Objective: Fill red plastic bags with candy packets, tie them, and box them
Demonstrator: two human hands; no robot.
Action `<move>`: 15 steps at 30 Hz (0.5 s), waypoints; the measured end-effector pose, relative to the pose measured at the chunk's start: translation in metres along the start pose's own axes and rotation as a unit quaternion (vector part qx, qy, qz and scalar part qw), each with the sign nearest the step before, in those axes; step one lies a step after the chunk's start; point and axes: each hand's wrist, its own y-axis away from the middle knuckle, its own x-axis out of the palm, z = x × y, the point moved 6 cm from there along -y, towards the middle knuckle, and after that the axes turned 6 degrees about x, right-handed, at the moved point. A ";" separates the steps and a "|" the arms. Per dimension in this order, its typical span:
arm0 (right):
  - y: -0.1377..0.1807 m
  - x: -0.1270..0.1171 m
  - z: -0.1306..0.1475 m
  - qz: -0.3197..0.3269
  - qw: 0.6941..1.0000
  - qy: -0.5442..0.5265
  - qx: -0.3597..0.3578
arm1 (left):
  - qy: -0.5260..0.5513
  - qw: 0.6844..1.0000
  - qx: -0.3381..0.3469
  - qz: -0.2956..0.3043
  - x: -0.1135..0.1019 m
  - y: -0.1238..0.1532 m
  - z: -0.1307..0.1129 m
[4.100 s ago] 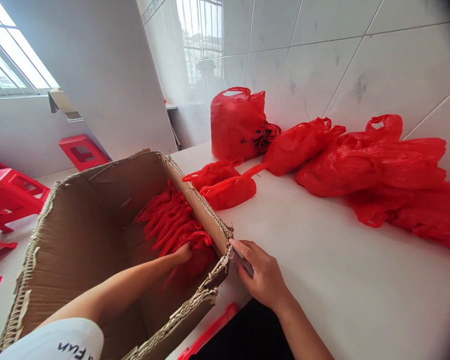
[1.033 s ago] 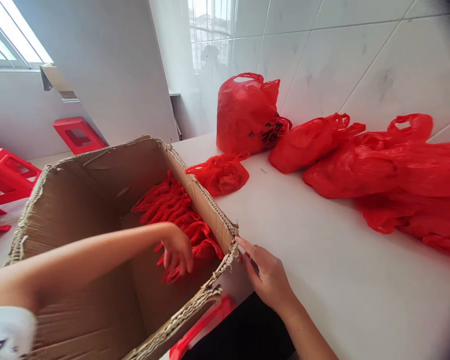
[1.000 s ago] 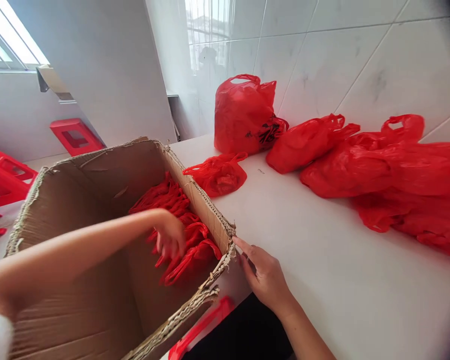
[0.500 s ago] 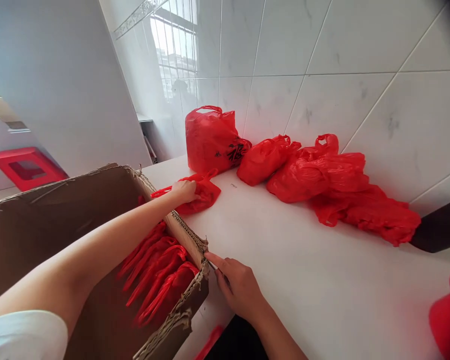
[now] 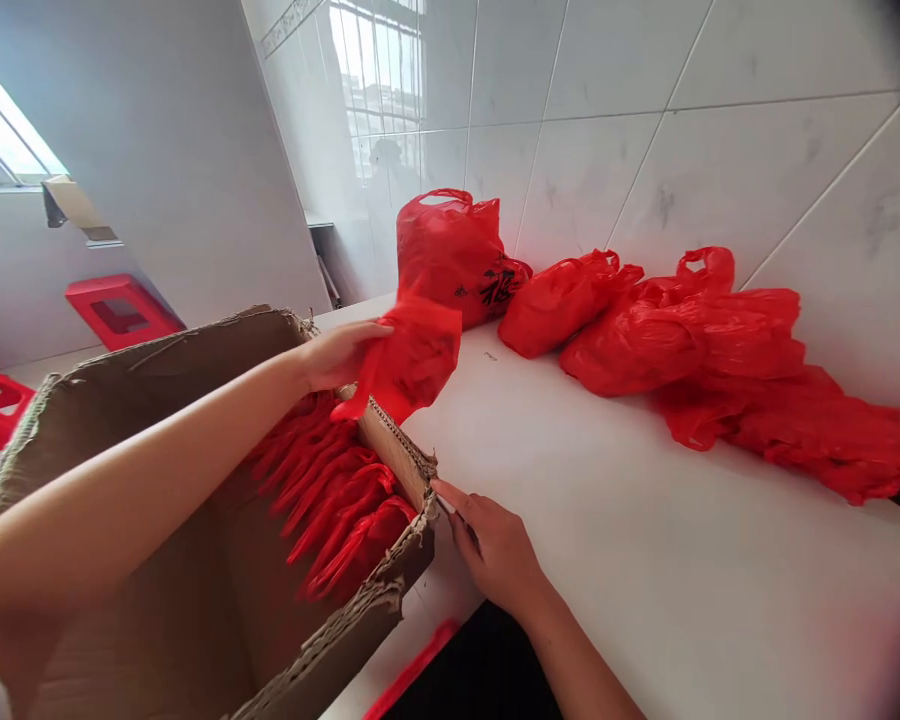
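Observation:
My left hand (image 5: pixel 337 353) grips a small red plastic bag (image 5: pixel 412 358) and holds it in the air over the right wall of a large open cardboard box (image 5: pixel 142 500). Inside the box lies a row of several red bags (image 5: pixel 322 480) with their handles up. My right hand (image 5: pixel 495 545) rests on the white counter (image 5: pixel 645 560) at the box's near corner, fingers together and touching the torn cardboard edge; something thin may lie under the fingers, but I cannot make it out.
Several filled red plastic bags (image 5: pixel 645 330) lie along the tiled wall, the tallest one (image 5: pixel 450 250) upright with black print. Red plastic stools (image 5: pixel 120 310) stand on the floor at the left beyond the box.
My left hand came out of the box, took the small red bag off the counter and lifted it over the box wall. My right hand stayed at the box corner.

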 end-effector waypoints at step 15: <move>0.000 -0.001 0.000 -0.005 1.000 -0.014 -0.006 | 0.212 0.894 -0.383 0.095 0.043 0.169 0.186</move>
